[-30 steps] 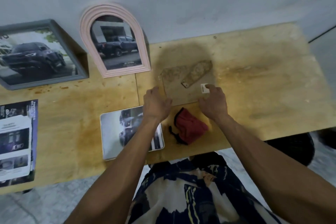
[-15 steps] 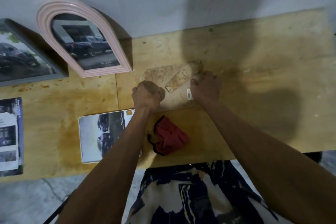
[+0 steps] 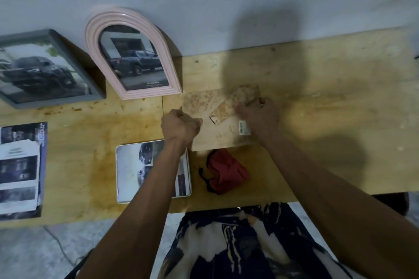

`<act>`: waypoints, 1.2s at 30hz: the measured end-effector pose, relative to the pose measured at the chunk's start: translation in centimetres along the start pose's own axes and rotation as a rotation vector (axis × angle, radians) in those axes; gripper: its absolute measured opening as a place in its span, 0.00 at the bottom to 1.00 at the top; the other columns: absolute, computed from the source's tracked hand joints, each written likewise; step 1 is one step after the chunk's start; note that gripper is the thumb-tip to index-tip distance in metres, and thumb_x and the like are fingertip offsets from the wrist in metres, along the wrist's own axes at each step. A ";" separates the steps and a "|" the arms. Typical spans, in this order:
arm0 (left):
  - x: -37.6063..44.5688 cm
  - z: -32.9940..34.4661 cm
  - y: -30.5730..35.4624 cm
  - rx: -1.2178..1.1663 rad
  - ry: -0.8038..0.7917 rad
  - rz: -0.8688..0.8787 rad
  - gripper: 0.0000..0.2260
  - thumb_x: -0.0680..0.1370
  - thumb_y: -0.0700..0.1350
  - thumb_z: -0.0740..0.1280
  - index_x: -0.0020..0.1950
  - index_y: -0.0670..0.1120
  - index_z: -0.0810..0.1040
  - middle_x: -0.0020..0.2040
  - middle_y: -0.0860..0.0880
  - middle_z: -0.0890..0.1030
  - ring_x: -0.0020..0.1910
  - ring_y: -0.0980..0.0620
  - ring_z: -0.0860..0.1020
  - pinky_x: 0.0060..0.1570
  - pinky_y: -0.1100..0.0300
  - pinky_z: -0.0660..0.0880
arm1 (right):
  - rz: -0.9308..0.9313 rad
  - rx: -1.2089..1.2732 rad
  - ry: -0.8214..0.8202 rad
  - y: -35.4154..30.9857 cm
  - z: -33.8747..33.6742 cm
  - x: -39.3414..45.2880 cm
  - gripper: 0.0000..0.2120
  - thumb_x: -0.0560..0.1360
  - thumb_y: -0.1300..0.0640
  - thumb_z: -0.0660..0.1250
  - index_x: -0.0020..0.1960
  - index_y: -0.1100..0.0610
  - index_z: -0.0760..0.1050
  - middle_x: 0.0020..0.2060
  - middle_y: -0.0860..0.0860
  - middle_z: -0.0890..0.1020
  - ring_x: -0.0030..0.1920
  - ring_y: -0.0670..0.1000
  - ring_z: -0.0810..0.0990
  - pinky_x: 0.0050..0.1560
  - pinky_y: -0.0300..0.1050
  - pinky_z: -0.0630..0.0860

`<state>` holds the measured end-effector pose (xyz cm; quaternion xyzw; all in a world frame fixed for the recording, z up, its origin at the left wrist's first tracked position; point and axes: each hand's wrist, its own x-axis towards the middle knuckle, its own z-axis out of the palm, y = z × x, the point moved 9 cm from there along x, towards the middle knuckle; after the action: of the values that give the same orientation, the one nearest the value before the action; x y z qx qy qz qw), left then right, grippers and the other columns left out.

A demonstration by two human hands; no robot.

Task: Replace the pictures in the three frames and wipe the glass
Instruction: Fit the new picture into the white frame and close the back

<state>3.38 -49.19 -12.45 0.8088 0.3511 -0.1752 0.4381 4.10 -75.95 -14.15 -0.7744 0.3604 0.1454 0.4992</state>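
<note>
Plywood backing of the third frame lies face down at mid-table, both hands on it. If a tab is forced, the board may crack or the glass beneath slip. Left hand is curled at its left edge; right hand pinches the stand. Cloth lies just beside; pink frame and grey frame lean on the wall.

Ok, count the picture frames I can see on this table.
3: grey frame far left against the wall, pink arched frame beside it, and a face-down frame under both hands. None appears hidden.
</note>
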 end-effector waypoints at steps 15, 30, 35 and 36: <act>-1.7 -13.9 -13.6 0.058 -0.020 0.123 0.11 0.68 0.49 0.79 0.36 0.48 0.78 0.36 0.47 0.83 0.38 0.44 0.83 0.42 0.47 0.81 | -0.189 -0.045 -0.032 1.9 11.5 -15.7 0.43 0.64 0.43 0.79 0.71 0.54 0.63 0.64 0.53 0.74 0.63 0.57 0.74 0.61 0.55 0.73; 0.7 -18.1 -19.4 0.136 0.097 0.156 0.03 0.76 0.41 0.69 0.48 0.43 0.79 0.41 0.46 0.82 0.45 0.43 0.80 0.41 0.59 0.69 | -0.219 -0.106 0.049 3.2 12.7 -17.4 0.46 0.62 0.40 0.78 0.73 0.50 0.62 0.68 0.54 0.73 0.65 0.60 0.74 0.62 0.63 0.73; 1.3 -18.5 -19.9 0.116 0.090 0.101 0.09 0.72 0.35 0.67 0.40 0.49 0.78 0.37 0.48 0.80 0.41 0.45 0.77 0.40 0.61 0.69 | -0.204 -0.142 0.066 3.2 13.1 -17.2 0.45 0.63 0.40 0.78 0.73 0.50 0.61 0.66 0.55 0.73 0.64 0.60 0.74 0.61 0.60 0.73; 1.4 -18.5 -20.1 0.109 0.086 0.088 0.09 0.71 0.34 0.67 0.39 0.49 0.79 0.36 0.49 0.80 0.40 0.46 0.78 0.40 0.62 0.69 | -0.197 -0.148 0.071 3.3 13.2 -17.1 0.44 0.65 0.42 0.78 0.74 0.51 0.61 0.67 0.55 0.73 0.65 0.61 0.73 0.60 0.59 0.73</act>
<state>-10.63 -25.78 -14.81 0.8528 0.3237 -0.1396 0.3852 -8.36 -58.11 -12.39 -0.8456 0.2884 0.0944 0.4393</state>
